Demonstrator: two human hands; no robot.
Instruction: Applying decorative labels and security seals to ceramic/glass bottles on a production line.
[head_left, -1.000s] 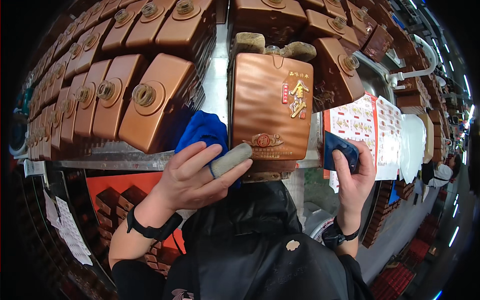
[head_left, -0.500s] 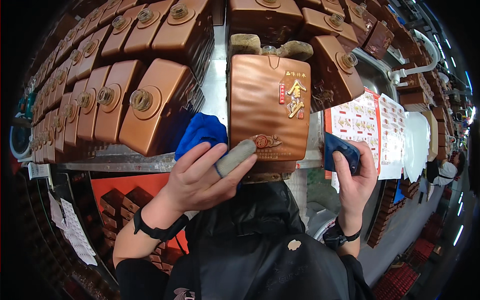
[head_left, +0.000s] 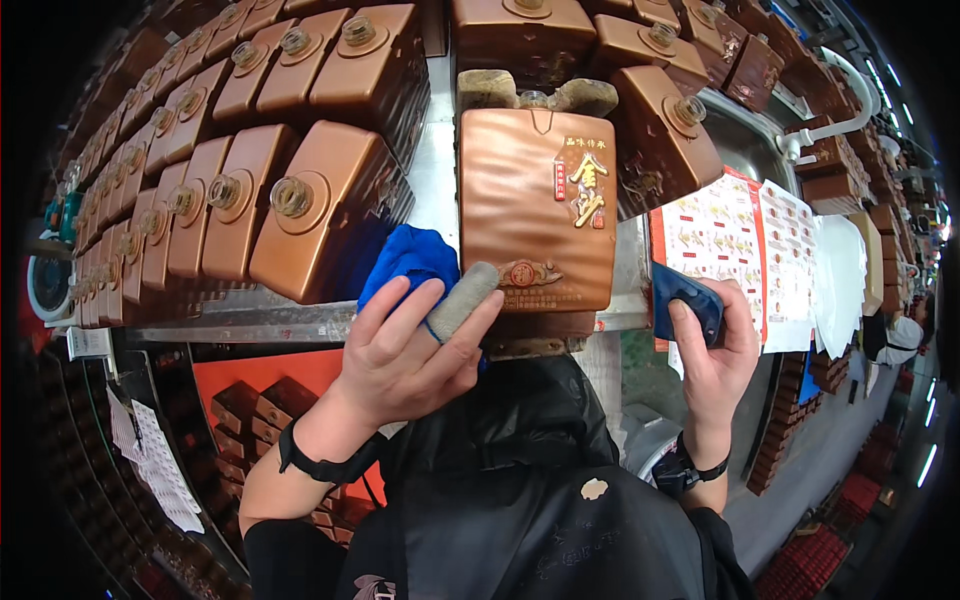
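- Along the surface's left side: rows of copper-coloured bottles (head_left: 320, 205), square-shouldered, clear glass necks uncapped.
- Below the front edge, left: red panel (head_left: 318, 366), with dark brown boxy pieces (head_left: 235, 405) by it.
- Left hand (head_left: 405, 350), black band (head_left: 318, 458) at wrist: at the front edge, fingers slightly apart and laid over the blue cloth; grip on it hidden, cannot tell. One finger wears a grey cover (head_left: 463, 302), its tip at the lower left corner of the centre bottle.
- Blue cloth (head_left: 408, 258): bunched at the front edge, just left of the centre bottle.
- Centre bottle (head_left: 530, 200): copper, at the middle of the front edge, decorated face toward the wearer, neck between two worn, padded posts (head_left: 488, 88).
- Right of it: another copper bottle (head_left: 655, 150), tilted in view.
- Dark blue flat piece (head_left: 667, 295): over the surface's front right corner, clamped between thumb and fingers of right hand (head_left: 722, 345).
- Far right: red-and-white printed sheets (head_left: 712, 228); beyond, white curved pipe (head_left: 855, 110).
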